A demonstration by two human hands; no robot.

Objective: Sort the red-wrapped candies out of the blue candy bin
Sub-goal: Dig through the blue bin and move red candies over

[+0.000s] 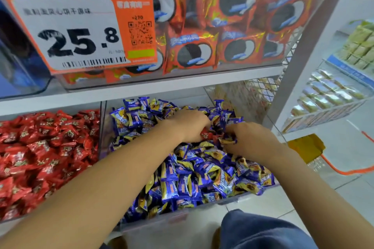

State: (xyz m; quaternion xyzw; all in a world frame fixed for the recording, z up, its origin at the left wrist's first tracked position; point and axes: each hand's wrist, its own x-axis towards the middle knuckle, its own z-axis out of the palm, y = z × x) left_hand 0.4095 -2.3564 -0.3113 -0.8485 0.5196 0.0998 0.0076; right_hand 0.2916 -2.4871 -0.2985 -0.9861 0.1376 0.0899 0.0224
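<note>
- Both hands are reaching into the blue candy bin [141,226], a clear-walled bin on the lower shelf, right of centre in the scene.
- The left hand [190,125] is lying knuckles-up on the far middle of the pile of blue-wrapped candies [202,176], its fingers curling down into the wrappers.
- A red-wrapped candy [206,134] is showing just under the left hand's fingertips, touching them; whether the fingers are actually grasping it I cannot tell, since they are hiding the contact.
- The right hand [251,139] is sitting just right of the red piece, its fingers bending around a small bunch of blue wrappers at its far-left edge and appearing to grasp them.
- The two hands are working close together, with the red piece lying between them.
- The red candy bin [48,159] is standing directly left of the blue one, sharing a clear divider wall, and is holding a heap of red wrappers.
- On the shelf above, a clear bin of red cookie packets [232,26] is sitting behind an orange price tag [81,30] reading 25.8.
- A white shelf post [303,46] is rising at the right, with another rack of pale packets [334,95] far right beyond it.
- The person's knee in dark blue fabric [261,230] is showing at the near edge.
</note>
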